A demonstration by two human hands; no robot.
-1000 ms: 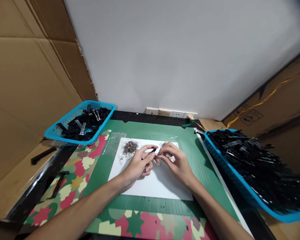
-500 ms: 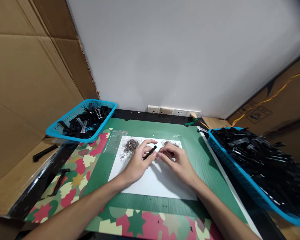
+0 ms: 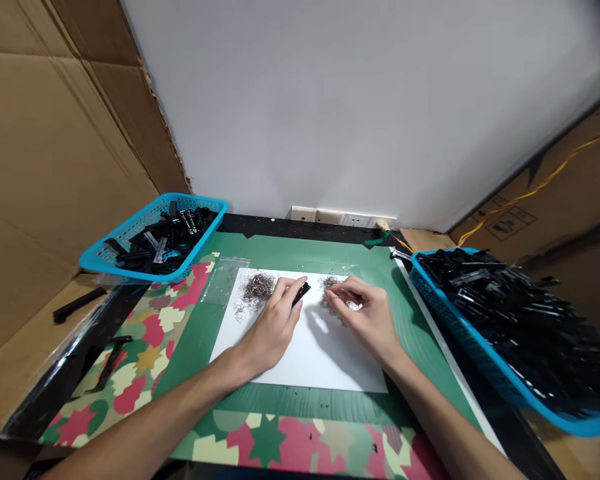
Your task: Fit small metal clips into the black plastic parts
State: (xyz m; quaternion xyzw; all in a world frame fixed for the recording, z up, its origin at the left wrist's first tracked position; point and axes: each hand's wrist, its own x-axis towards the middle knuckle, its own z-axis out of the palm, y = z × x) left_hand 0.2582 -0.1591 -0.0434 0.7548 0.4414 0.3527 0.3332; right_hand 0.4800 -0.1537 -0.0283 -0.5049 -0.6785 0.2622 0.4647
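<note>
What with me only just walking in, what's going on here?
A person's left hand holds a black part over a white sheet. The right hand, fingertips close together, is at the right pile of small shiny bits; whether it grips one is too small to tell. The left pile lies on the sheet too. The left blue basket and right blue basket hold more black parts.

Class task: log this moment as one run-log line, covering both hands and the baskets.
left hand: holds black part | right hand: at right small-parts pile, grip unclear | left basket, right basket: black parts inside
</note>
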